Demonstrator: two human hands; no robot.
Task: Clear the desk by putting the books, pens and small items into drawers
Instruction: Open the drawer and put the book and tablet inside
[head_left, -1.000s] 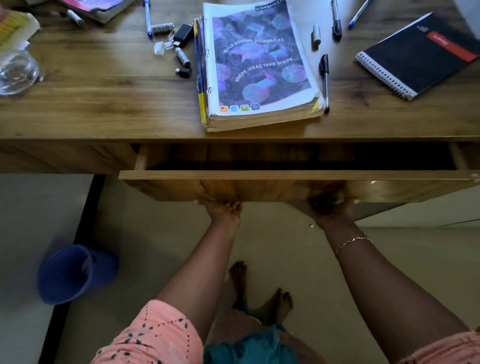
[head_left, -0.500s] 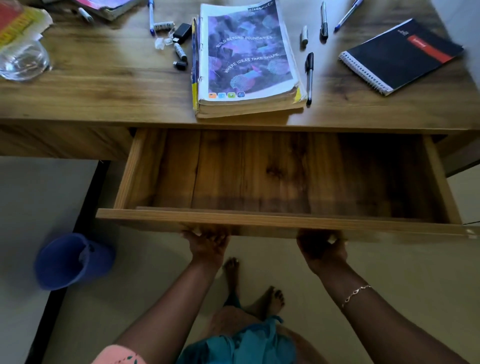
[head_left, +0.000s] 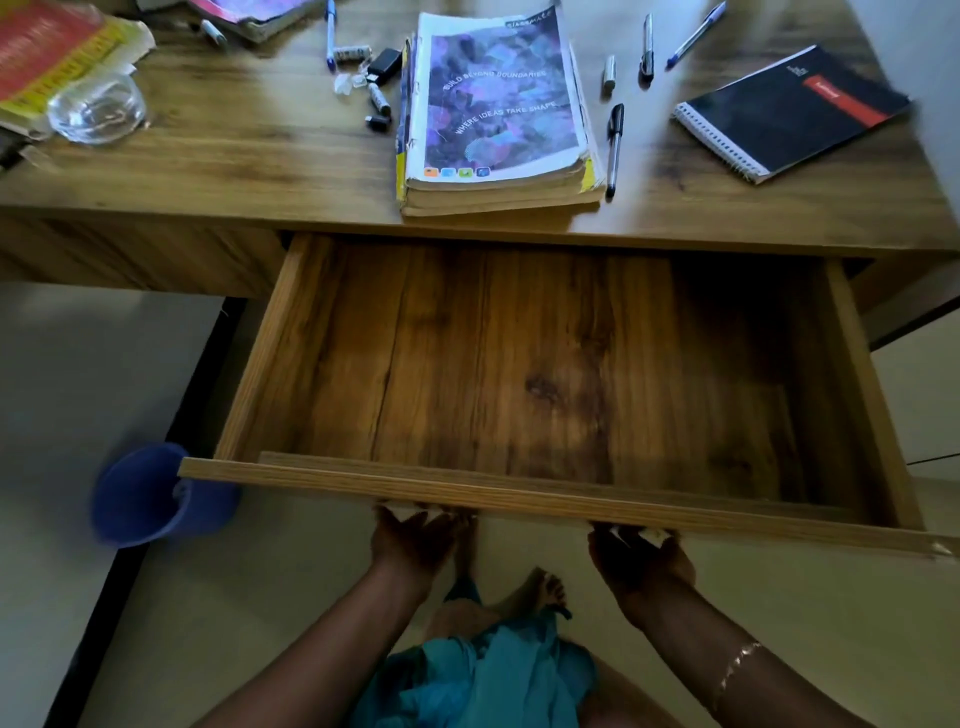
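Note:
A wide wooden drawer stands pulled far out from under the desk, with nothing inside. My left hand and my right hand both grip the underside of its front panel. On the desk lie a thick purple-covered book stack, a black spiral notebook, a black pen, more pens at the back, and a cluster of small items.
A glass bowl and a red and yellow book sit at the desk's left end, with another book at the back. A blue bucket stands on the floor left of the drawer. My feet are below.
The drawer has slid from nearly shut to far out, pulled toward me by both hands, and its bare wooden floor has come into sight.

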